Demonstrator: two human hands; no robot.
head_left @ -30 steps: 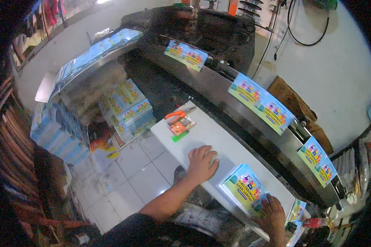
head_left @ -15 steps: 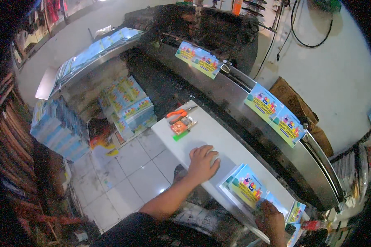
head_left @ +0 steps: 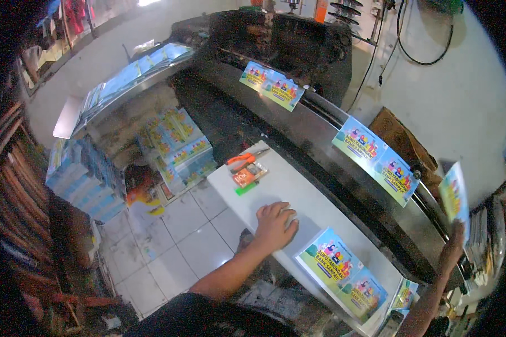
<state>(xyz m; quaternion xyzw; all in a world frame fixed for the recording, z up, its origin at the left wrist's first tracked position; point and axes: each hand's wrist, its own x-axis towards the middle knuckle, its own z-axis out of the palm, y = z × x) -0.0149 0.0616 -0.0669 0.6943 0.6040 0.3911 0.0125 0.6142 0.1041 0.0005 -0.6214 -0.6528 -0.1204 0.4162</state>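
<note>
My left hand (head_left: 275,226) lies on the narrow white tabletop (head_left: 315,210) with its fingers spread, holding nothing. Up at the right, my right hand (head_left: 457,235) grips a colourful printed booklet (head_left: 454,195) by its lower end, raised beside the machine's metal rail (head_left: 433,222). A stack of the same blue-and-yellow booklets (head_left: 340,269) lies on the tabletop between my hands. Two open printed sheets, a nearer one (head_left: 374,160) and a farther one (head_left: 271,85), hang over the rail.
Orange-handled pliers (head_left: 242,161), an orange packet (head_left: 247,176) and a small green object (head_left: 245,189) lie at the tabletop's far end. Booklet piles (head_left: 183,149) stand on the left, with more on a metal tray (head_left: 66,121). Brown cardboard (head_left: 402,135) leans behind the rail.
My right hand has moved up and right from the stack, lifting a booklet. The stack's top is now uncovered. My left hand has hardly moved.
</note>
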